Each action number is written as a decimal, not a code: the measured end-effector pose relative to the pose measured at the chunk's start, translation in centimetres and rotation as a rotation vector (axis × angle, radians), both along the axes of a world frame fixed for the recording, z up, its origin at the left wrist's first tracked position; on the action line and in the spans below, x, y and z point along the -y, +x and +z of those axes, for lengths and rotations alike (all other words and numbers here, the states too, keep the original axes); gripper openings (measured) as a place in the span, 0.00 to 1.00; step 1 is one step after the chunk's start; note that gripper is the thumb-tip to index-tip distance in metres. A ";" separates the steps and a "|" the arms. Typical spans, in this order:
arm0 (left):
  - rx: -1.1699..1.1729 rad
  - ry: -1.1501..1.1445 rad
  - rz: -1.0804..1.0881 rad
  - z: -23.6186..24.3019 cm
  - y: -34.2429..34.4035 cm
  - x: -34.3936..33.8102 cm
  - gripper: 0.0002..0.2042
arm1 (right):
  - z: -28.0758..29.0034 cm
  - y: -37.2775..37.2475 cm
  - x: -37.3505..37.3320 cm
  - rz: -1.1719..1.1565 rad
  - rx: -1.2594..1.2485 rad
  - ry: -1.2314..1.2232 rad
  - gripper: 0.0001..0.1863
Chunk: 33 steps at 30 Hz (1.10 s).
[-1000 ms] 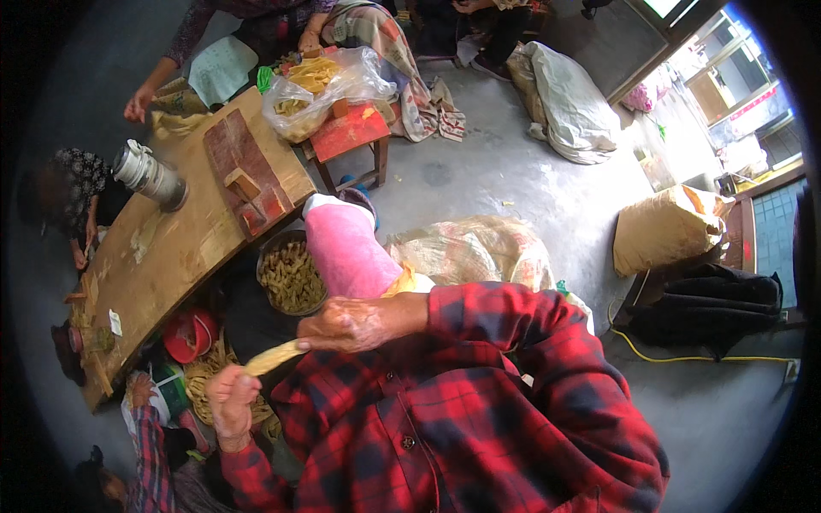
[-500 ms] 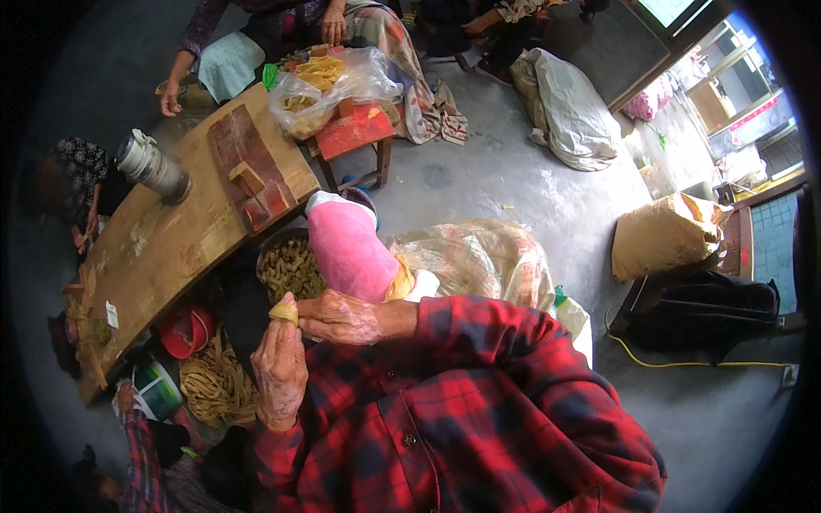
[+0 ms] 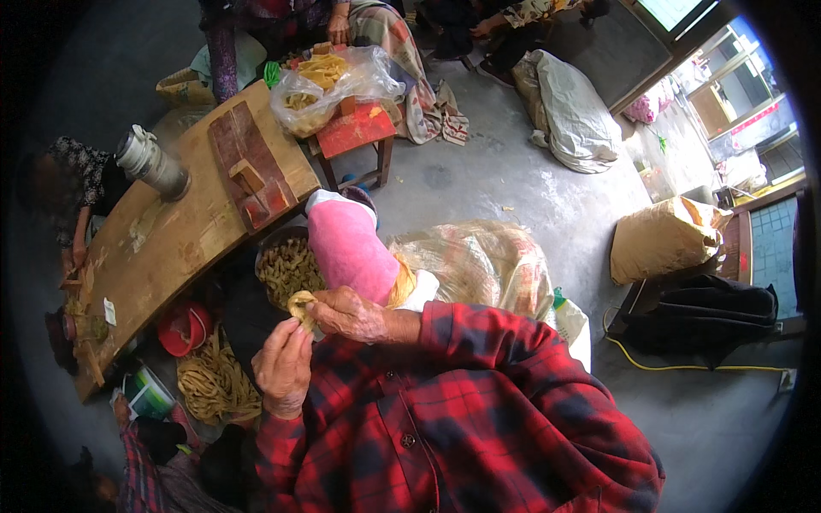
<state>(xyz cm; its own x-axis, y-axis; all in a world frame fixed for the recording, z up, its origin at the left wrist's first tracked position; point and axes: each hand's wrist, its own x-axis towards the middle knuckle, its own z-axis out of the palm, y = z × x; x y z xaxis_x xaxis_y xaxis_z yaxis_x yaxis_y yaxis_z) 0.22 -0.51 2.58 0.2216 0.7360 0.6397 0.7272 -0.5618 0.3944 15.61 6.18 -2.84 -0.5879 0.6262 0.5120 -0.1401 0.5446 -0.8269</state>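
A pale tan, soft-looking strip (image 3: 298, 301) is bent into a loop between my two hands. My left hand (image 3: 284, 366) pinches its lower end, fingers pressed together. My right hand (image 3: 346, 314) is closed on the strip's other side, just above and to the right. Beyond them stands a round container of small knotted tan pieces (image 3: 289, 267), partly covered by a pink cloth (image 3: 346, 248). A heap of long tan strips (image 3: 215, 383) lies to the left of my left hand. What the strip is made of, I cannot tell.
A wooden table (image 3: 141, 256) at left bears a metal flask (image 3: 154, 162) and a dark board with a handle (image 3: 248, 175). A red bucket (image 3: 184, 329) is below its edge. A red stool (image 3: 355, 128) carries bagged strips. A plastic sack (image 3: 479, 256) lies ahead; co-workers sit around.
The tan strip has gone from a compact fold to an open loop, and my right hand has turned over it. At the far left, a co-worker's arm has swung in over the table's end.
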 end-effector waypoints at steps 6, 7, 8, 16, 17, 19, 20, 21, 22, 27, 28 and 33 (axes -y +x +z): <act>1.184 -0.590 0.138 -2.6 -0.6 1.1 0.11 | 2.6 0.2 0.1 0.096 0.094 -0.520 0.07; 1.343 -0.687 0.092 -2.9 -0.6 0.8 0.16 | 1.8 0.0 0.1 0.055 0.070 -0.331 0.07; 1.420 -0.729 0.077 -3.1 -0.5 0.6 0.17 | 0.4 -0.2 0.0 0.010 0.050 -0.139 0.07; 1.557 -0.795 0.116 -4.2 0.0 0.1 0.19 | 0.0 -0.1 0.0 -0.027 0.122 0.283 0.06; 1.548 -0.790 0.118 -4.4 -0.1 0.1 0.18 | -0.3 0.0 0.0 -0.030 0.162 0.350 0.07; 1.479 -0.809 0.127 -4.6 -0.2 0.3 0.16 | -1.1 -0.1 0.1 -0.036 0.194 0.393 0.07; 1.445 -0.817 0.130 -4.6 -0.3 0.4 0.16 | -1.6 -0.2 0.2 -0.039 0.186 0.369 0.07; 1.385 -0.774 0.125 -4.5 -0.2 0.4 0.14 | -1.9 -0.4 0.3 -0.041 0.177 0.344 0.07; 1.322 -0.734 0.121 -4.3 0.1 0.4 0.13 | -2.0 -0.4 0.4 -0.020 0.161 0.278 0.07; 1.051 -0.596 0.011 -1.6 1.6 0.7 0.14 | -1.9 -0.2 0.4 -0.010 0.137 0.274 0.08; 0.960 -0.586 0.051 -1.1 1.9 0.5 0.13 | -1.4 -0.1 0.4 0.004 0.141 0.257 0.08; 1.145 -0.643 0.081 -2.0 2.2 0.7 0.13 | 0.8 0.2 0.5 0.066 0.159 0.036 0.09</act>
